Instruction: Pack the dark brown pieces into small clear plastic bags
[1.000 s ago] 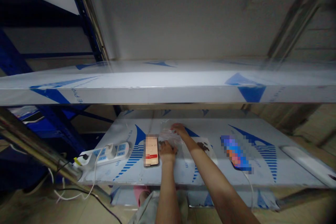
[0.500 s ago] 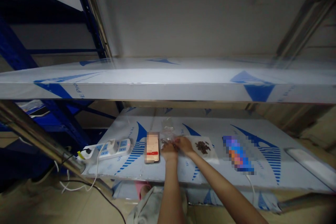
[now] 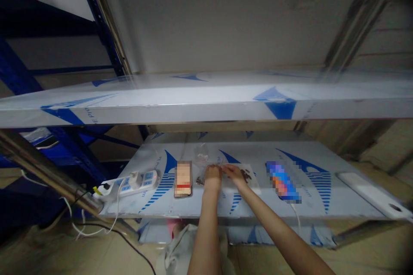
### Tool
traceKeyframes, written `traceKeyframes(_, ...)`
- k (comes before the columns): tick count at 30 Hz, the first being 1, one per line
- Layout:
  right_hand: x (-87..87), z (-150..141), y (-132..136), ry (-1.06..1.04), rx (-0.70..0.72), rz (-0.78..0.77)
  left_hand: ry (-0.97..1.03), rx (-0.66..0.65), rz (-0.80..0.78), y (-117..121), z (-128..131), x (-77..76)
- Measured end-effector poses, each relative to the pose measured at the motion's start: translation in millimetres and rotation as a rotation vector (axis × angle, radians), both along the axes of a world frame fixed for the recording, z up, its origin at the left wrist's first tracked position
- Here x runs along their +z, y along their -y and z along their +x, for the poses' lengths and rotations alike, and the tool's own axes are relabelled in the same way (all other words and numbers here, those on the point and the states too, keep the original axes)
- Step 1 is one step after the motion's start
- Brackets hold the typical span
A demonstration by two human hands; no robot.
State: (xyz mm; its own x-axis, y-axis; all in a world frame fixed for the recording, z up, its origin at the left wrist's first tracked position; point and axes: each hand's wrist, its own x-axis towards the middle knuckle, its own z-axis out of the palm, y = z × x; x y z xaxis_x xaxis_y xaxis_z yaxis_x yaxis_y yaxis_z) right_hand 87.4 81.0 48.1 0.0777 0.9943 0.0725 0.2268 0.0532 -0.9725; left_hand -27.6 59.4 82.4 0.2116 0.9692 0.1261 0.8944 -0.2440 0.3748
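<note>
On the lower shelf my left hand is closed, its fingertips pointing away from me and partly hidden. My right hand meets it with thumb and fingers pinched together. What lies between the fingertips is too small to make out. Just beyond and left of my hands is a clear plastic bag. Small shiny dark pieces show beside my left hand. Right of my right hand, a pile of small brown pieces rests on a whitish sheet, partly covered by that hand.
A phone with a pale screen lies to the left, and a power strip with plugs and cables is beyond it. Another phone, cabled, is at right. A long white object lies far right. An upper shelf spans above.
My hands have shifted slightly right relative to the phone and dark pieces, uncovering some of those pieces. My right hand now covers part of the brown pile. The camera view has shifted a little.
</note>
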Motion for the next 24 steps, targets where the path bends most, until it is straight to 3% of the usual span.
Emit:
traceKeyframes(4, -8.9, 15, 7, -0.098, -0.080, -0.015, -0.034, -0.167, -0.006, 5, 12, -5.6)
traceKeyframes(7, -21.9, 23, 11, -0.124, -0.151, 0.076, 0.089, -0.251, -0.065, 5, 20, -8.7)
traceKeyframes(12, -26.9, 32, 21, -0.022, -0.178, 0.219, 0.454, -0.180, -0.149, -2, 26, -12.5)
traceKeyframes(16, -16.0, 34, 26, -0.031, -0.136, 0.219, 0.549, -0.110, -0.158, -9, 27, -14.3)
traceKeyframes(24, -4.0, 48, 19, -0.120, -0.009, -0.066, 0.509, -0.071, -0.124, -11, 33, -18.8)
